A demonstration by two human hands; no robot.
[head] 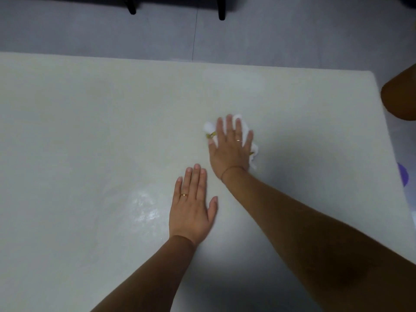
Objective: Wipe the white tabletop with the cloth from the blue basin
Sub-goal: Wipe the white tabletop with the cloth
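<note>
We are in the wiping step itself. Our right hand (229, 149) presses the white cloth (240, 120) flat on the counter (90, 131), right of the middle and well in from the far edge. The cloth is bunched under the palm, and folds show beyond the fingertips and on both sides of the hand. A bit of yellow-green trim peeks out by the thumb. The grip is spread, with straight, slightly fanned fingers that push down on the cloth rather than pinch it. The blue basin is not in view.

Our left hand (193, 206) lies flat on the bare counter, nearer to us and just left of the right wrist. Its grip is spread too, fingers together and thumb out, and it holds nothing. We judge that it props us as we lean. Both forearms reach forward from the lower edge, the right one stretched farther and angled leftward.

A wet sheen (144, 206) lies just left of the left hand, which suggests that patch is already wiped. The next move calls for steady downward pressure while we sweep the cloth in overlapping passes. The cloth should stay gathered under the palm so it does not slip out, and the left hand should lift off any part not yet wiped.
</note>
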